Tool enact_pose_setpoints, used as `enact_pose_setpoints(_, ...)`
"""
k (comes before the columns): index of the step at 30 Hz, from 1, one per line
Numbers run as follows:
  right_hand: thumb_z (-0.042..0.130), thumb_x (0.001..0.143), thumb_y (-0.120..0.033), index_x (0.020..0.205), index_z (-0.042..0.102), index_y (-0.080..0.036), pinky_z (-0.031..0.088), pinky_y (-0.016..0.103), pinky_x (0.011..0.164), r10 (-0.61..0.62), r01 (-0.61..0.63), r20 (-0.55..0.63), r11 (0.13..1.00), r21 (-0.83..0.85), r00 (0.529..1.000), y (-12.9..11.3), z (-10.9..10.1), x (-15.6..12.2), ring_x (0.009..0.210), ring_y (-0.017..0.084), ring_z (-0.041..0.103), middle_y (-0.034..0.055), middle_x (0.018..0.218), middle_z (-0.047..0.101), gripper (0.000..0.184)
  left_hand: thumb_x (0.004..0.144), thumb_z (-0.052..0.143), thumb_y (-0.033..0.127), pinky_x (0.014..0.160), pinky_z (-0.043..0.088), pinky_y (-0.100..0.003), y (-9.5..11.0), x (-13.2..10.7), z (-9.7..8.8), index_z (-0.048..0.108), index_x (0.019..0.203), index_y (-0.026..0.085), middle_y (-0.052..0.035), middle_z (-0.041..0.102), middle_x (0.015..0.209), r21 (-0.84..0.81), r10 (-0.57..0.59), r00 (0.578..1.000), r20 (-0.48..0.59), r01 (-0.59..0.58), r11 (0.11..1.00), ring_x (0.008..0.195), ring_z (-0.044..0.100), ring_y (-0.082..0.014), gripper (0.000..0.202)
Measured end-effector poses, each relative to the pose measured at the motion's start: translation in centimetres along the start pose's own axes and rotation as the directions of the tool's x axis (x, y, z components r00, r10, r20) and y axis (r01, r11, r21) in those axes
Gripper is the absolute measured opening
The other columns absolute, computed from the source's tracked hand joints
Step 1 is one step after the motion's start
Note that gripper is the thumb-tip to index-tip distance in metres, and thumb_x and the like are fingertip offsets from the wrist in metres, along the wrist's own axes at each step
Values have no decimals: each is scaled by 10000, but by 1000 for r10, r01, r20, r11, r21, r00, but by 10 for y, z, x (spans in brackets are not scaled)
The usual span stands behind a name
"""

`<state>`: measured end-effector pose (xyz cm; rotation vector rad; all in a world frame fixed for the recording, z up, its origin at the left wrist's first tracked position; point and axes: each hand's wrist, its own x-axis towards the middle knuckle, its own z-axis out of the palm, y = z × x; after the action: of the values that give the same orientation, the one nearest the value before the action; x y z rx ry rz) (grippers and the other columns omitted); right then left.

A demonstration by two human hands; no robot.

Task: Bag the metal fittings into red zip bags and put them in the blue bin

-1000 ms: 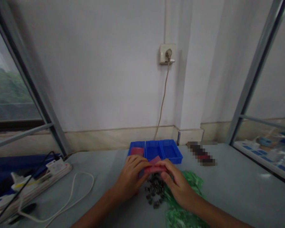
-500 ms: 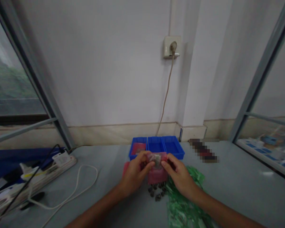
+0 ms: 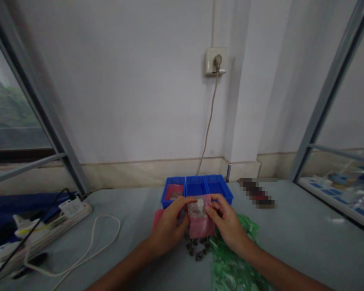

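Observation:
Between my two hands is a small pink plastic bag (image 3: 201, 226) with something greyish-white inside its upper part. My left hand (image 3: 171, 222) holds the bag's upper left edge, its fingers closed there. On the other side, my right hand (image 3: 229, 224) pinches the upper right edge with thumb and fingers. Several small dark metallic pieces (image 3: 199, 255) lie on the table just below the bag. Part of another pink bag (image 3: 158, 218) shows behind my left hand. Under my right forearm spreads a heap of green plastic bags (image 3: 233, 262).
A blue three-compartment tray (image 3: 229, 197) stands behind my hands, with a pink bag (image 3: 173, 190) in its left compartment. On the left are a power strip (image 3: 57, 224) and a loose white cable (image 3: 109, 242). A pixelated object (image 3: 257, 193) lies back right.
My left thumb has moved down off the bag's front, so more of the bag shows. The view has shifted slightly, and both hands stay at the bag.

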<state>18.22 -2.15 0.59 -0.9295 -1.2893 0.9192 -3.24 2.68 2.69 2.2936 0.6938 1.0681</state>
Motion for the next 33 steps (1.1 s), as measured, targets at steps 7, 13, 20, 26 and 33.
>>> enact_pose_setpoints(7,735,967,-550,1219,639,-253,445,266,615,31,-33,-45,999,-42,999,-2,-3,2,671,183,591,-43,762,619,401,1003,651,171,1042,511,-408,-3,4,-5,680,1354,255,-98,686,1267,27,43,999,-4,-43,999,1172,626,-261,362)
enact_pose_setpoints(13,565,1011,-414,944,742,-220,480,307,658,34,-36,-18,994,-104,999,-4,-5,4,705,201,613,33,865,735,271,1056,639,282,886,500,-347,-1,2,-6,776,1175,272,-54,646,1043,126,-41,998,-55,47,991,999,610,-240,182)
enact_pose_setpoints(20,686,982,-510,813,626,-227,383,250,550,29,-28,6,988,-154,1000,-6,-3,6,608,144,467,-32,739,560,336,1092,588,369,845,475,-312,2,2,-3,682,884,206,-48,648,963,56,-90,990,-113,96,994,921,599,-219,281)
enact_pose_setpoints(26,669,977,-680,945,581,-252,291,214,401,142,-139,14,982,-125,990,4,-3,4,457,102,379,-84,686,459,438,1095,574,469,636,410,-260,0,-5,2,651,826,199,-7,645,775,-40,-250,967,-42,248,968,683,548,-166,389)
enact_pose_setpoints(33,724,951,-657,915,489,-272,250,197,398,187,-186,8,981,-48,982,6,-1,6,441,84,347,-100,665,469,452,1084,596,427,763,565,-315,-10,-14,14,515,1465,264,-45,748,1018,-233,-300,950,-84,274,933,850,701,-221,423)
